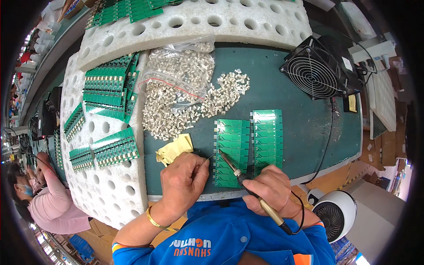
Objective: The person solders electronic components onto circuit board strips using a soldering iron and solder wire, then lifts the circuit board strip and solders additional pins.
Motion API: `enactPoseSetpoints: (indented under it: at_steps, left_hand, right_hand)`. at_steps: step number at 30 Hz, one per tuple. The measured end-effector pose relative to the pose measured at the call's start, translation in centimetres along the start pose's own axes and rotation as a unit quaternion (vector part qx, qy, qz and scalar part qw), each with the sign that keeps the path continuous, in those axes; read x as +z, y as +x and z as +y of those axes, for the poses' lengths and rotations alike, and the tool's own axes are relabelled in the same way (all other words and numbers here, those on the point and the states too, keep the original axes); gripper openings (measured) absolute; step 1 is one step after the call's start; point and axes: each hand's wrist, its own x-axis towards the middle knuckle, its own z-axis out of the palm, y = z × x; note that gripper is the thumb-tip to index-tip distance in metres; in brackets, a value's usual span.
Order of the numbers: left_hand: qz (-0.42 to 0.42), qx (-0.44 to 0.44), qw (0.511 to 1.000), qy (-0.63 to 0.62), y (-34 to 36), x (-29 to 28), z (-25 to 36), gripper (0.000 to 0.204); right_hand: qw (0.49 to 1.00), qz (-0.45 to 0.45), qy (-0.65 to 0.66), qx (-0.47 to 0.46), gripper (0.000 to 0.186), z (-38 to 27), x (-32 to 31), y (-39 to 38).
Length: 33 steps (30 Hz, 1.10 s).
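Two tabletop green panels (267, 139), one soldering iron (239, 173) — in right hand (271, 189)

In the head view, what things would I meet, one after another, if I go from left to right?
Co-worker in pink, lower white foam board, left hand, left green circuit panel, right hand, black fan.

The bare left hand (182, 180) was pinched at thumb and index finger, knuckles bent. The bare right hand (270, 189), to its right, was curled closed. Both forearms slanted inward from the near side.
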Motion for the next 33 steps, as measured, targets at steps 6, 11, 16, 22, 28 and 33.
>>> enactPoseSetpoints:
  at_steps: [6, 11, 16, 22, 28, 33]
  left_hand:
    - [-0.039, 0.037, 0.997, 0.047, 0.8, -0.8, 0.2, 0.011]
    - [-0.032, 0.062, 0.995, 0.069, 1.5, -1.0, 0.5, 0.015]
    - [-0.027, 0.088, 0.994, 0.059, 1.7, -0.7, 0.2, 0.017]
    - [-0.030, 0.096, 0.993, 0.055, 1.6, -0.6, 0.0, 0.018]
    - [-0.024, 0.101, 0.993, 0.052, 1.7, -0.5, -0.1, 0.018]
    - [-0.030, 0.101, 0.993, 0.056, 1.7, -0.5, -0.2, 0.018]
  right_hand:
    - [1.000, -0.014, -0.013, 0.006, 0.031, -0.4, 0.0, -0.2]
    - [1.000, -0.018, -0.016, 0.009, 0.031, -0.6, 0.0, -0.1]
    - [1.000, -0.018, -0.021, 0.006, 0.031, -0.6, 0.1, 0.0]
    - [1.000, -0.015, -0.024, -0.001, 0.038, -0.9, 0.0, 0.5]
    - [1.000, -0.004, -0.025, -0.004, 0.036, -0.7, 0.2, 0.2]
    - [0.999, -0.006, -0.032, -0.015, 0.033, -0.7, 0.3, 0.1]
